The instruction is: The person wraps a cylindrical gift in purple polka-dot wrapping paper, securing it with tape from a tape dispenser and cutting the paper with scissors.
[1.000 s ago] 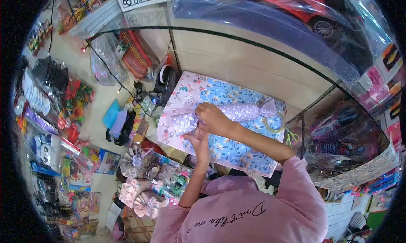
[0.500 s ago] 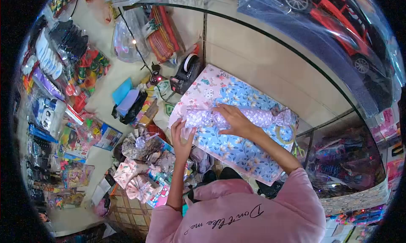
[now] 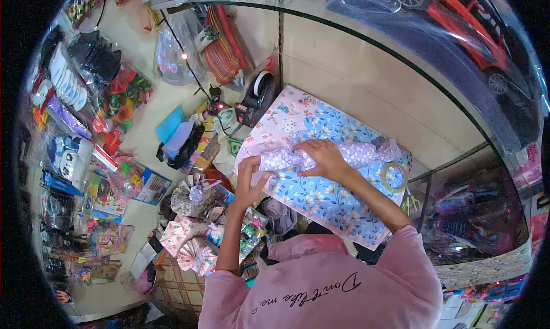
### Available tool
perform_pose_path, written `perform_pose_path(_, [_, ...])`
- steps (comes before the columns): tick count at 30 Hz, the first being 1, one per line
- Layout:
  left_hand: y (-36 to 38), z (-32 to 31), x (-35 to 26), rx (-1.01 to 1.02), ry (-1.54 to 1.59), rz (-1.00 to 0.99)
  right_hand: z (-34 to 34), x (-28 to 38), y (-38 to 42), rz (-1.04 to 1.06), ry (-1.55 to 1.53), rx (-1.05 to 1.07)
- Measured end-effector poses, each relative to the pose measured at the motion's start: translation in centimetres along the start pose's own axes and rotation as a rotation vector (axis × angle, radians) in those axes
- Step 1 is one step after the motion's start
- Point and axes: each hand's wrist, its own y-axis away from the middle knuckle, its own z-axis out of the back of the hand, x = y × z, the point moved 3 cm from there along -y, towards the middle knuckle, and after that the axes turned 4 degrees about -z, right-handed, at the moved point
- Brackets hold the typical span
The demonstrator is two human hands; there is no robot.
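- Parcel — a long thing wrapped in purple paper with small flowers — lies across a blue flowered sheet on the glass counter.
- Head view, how far along: purple paper already covers the long middle of the parcel. The far end looks bunched up and closed. The near end looks not finished yet; the paper there is loose and crumpled.
- Left hand is at that near end. Its fingers are curled and pinch the loose purple paper.
- Right hand lies on top of the parcel, fingers spread flat, pressing it down — not clenched.
- I think the near end must be folded and taped, so a little work is left.
- Counting: one parcel, one blue sheet under it, two hands.
- One tape roll rests on the blue sheet, just beside the far end.
- One tape holder stands at the sheet's far corner.
- One pair of scissors sits near the sheet's right edge.
- One red toy car sits in plastic at the far side.
- Wrapped gifts are piled below the counter; I cannot count them.
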Motion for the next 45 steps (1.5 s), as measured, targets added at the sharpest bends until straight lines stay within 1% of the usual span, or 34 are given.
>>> perform_pose_path(2, [0.9, -0.7, 2.0, 0.029, 0.037, 0.056, 0.3, -0.2, -0.3, -0.002, -0.039, 0.037])
perform_pose_path(4, [1.4, -1.1, 2.8, 0.126, 0.179, 0.124, 0.5, -0.1, -0.5, 0.006, -0.026, 0.069])
perform_pose_path(5, [1.6, -1.5, 3.2, 0.113, 0.385, 0.169, 0.7, 0.0, -0.6, 0.01, -0.018, 0.086])
perform_pose_path(6, [1.5, -1.7, 2.9, 0.098, 0.592, 0.213, 1.0, 0.0, -0.9, 0.035, -0.093, 0.13])
perform_pose_path(8, [0.9, -1.6, 2.3, -0.052, 0.453, 0.243, 1.8, -0.2, -2.3, 0.087, -0.243, 0.215])
perform_pose_path(9, [0.5, -1.2, 2.0, -0.127, 0.384, 0.257, 2.4, 0.3, -3.1, 0.107, -0.329, 0.186])
perform_pose_path(12, [0.3, -0.7, 1.6, -0.168, 0.307, 0.206, 2.5, 2.2, -6.1, 0.23, -0.484, 0.249])
perform_pose_path(15, [0.7, -1.0, 2.1, -0.266, 0.459, 0.23, -0.4, 3.0, -8.1, 0.26, -0.665, 0.327])
perform_pose_path(18, [0.8, -0.5, 1.9, -0.186, 0.403, 0.222, -2.1, 3.3, -9.7, 0.394, -0.596, 0.334])
perform_pose_path(21, [0.1, -0.2, 1.7, -0.208, 0.418, 0.214, -2.2, 3.6, -10.3, 0.27, -0.75, 0.392])
perform_pose_path(24, [-0.7, 0.5, 2.4, -0.063, 0.537, 0.313, -2.2, 3.7, -10.2, 0.341, -0.84, 0.381])
perform_pose_path(27, [-1.7, 0.5, 2.2, -0.001, 0.624, 0.314, -2.1, 4.0, -9.9, 0.339, -0.713, 0.275])
perform_pose_path(30, [-2.1, 0.6, 2.1, 0.033, 0.726, 0.381, -1.5, 4.3, -9.7, 0.32, -0.783, 0.211])
perform_pose_path(33, [-2.0, 0.3, 2.1, 0.012, 0.769, 0.381, -0.8, 4.2, -9.9, 0.34, -0.756, 0.122])
perform_pose_path(36, [-2.2, 0.1, 1.2, -0.014, 0.642, 0.207, -0.9, 3.9, -9.9, 0.325, -0.738, 0.025])
perform_pose_path(39, [-2.4, 0.5, 1.0, 0.134, 0.43, 0.158, -0.7, 4.4, -9.5, 0.349, -0.658, -0.062])
perform_pose_path(42, [-2.4, 0.6, 1.3, 0.205, 0.405, 0.204, 0.1, 4.9, -8.9, 0.357, -0.549, -0.067])
perform_pose_path(45, [-2.5, 0.4, 1.9, 0.272, 0.392, 0.148, 0.4, 5.3, -8.7, 0.443, -0.487, -0.2])
